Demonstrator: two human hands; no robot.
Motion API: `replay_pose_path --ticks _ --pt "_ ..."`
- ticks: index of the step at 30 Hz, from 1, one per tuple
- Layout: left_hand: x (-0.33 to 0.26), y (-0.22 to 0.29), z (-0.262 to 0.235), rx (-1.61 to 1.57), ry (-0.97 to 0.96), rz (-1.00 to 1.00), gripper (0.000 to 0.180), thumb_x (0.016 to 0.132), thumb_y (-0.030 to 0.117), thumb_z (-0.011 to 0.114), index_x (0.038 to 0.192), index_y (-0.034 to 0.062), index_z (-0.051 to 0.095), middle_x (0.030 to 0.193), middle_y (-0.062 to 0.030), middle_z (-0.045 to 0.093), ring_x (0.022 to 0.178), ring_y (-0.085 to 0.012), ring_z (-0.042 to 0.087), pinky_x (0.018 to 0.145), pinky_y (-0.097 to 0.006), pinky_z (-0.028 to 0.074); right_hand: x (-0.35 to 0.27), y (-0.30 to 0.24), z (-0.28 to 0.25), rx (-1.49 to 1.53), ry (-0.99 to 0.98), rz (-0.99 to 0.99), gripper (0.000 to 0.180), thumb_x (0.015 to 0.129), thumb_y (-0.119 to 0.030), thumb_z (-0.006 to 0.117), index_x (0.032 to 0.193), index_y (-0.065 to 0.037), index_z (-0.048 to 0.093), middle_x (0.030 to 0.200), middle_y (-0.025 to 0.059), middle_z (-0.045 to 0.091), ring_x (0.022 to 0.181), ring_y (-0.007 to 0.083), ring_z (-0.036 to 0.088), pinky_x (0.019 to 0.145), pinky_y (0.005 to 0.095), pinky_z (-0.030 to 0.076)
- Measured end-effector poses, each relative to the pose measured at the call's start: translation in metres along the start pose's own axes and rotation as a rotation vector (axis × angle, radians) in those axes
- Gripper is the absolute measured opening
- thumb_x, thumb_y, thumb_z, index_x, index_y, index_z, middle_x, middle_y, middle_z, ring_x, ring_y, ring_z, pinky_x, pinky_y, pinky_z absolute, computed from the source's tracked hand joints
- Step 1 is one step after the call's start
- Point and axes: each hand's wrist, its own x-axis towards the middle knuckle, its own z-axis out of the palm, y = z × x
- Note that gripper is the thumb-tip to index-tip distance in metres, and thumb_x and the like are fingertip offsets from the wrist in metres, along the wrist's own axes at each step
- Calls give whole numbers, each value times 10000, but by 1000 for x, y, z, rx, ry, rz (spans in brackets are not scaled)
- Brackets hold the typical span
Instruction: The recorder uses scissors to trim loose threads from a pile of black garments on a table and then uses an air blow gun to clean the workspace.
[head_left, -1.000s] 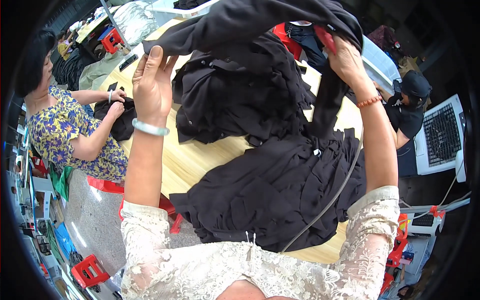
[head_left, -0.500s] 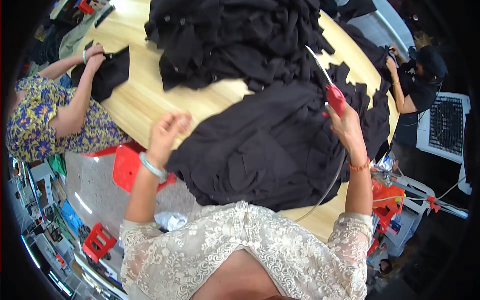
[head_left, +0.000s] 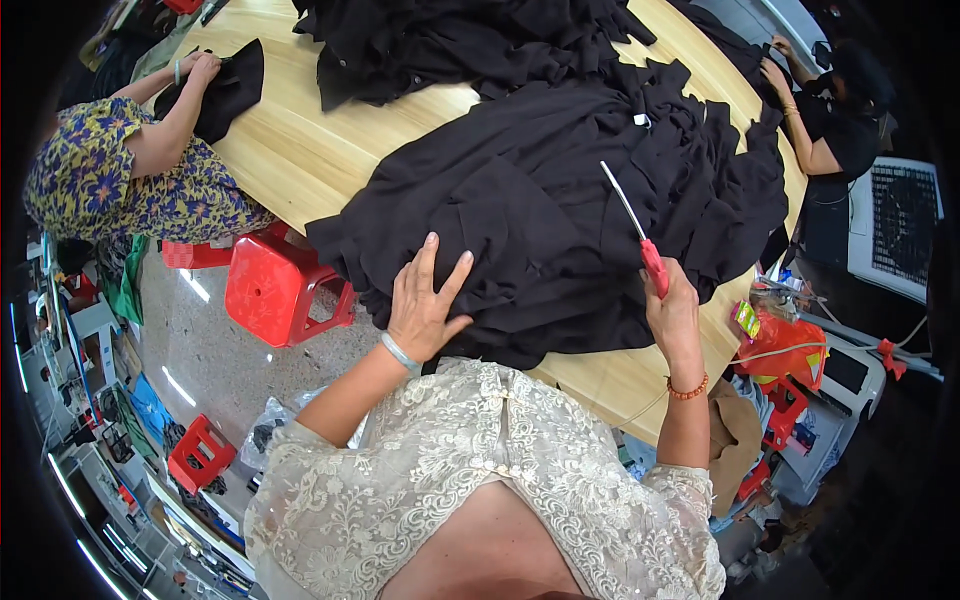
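A black garment [head_left: 540, 230] lies spread over the near part of the wooden table [head_left: 330, 150]. My left hand [head_left: 427, 305] rests on its near left edge, fingers spread and nothing held. My right hand [head_left: 672, 315] is closed around red-handled scissors [head_left: 652, 262]. Their long metal blades look closed and point away and to the left, over the garment. A small white tag [head_left: 641, 120] shows near the garment's far right part.
More black garments [head_left: 450, 50] are heaped at the far side. A person in a flowered dress [head_left: 110, 170] handles black cloth on the left; another person in black [head_left: 845, 130] works at right. A red stool [head_left: 268, 290] stands left, an orange bag [head_left: 785, 348] lower right.
My left hand has come down from the air onto the garment and opened. My right hand has drawn the scissors nearer to me. The view has shifted, so the table appears higher.
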Motion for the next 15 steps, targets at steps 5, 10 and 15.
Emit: replay_pose_path --ticks 5,10,15 --pt "3 -20 5 -125 286 27 207 797 39 648 1004 41 651 1101 -162 607 932 -315 616 745 -365 506 -17 9 -3 26 -17 -65 119 905 -49 579 1014 -2 570 804 207 579 738 376 589 698 381 479" --pt "29 -67 -45 -1185 722 -804 351 1004 278 506 788 22 611 737 -76 637 588 -128 536 572 -266 459 -29 14 -3 16 -17 -82 129 904 -43 573 1027 -3 574 822 212 593 761 381 603 710 387 484" --pt "-6 -73 -31 -1401 112 -869 329 984 346 528 1053 36 613 947 -115 684 810 -156 661 707 -267 541 -34 6 3 -22 -90 -94 143 904 -65 593 1033 -5 578 851 235 608 800 404 616 712 395 488"
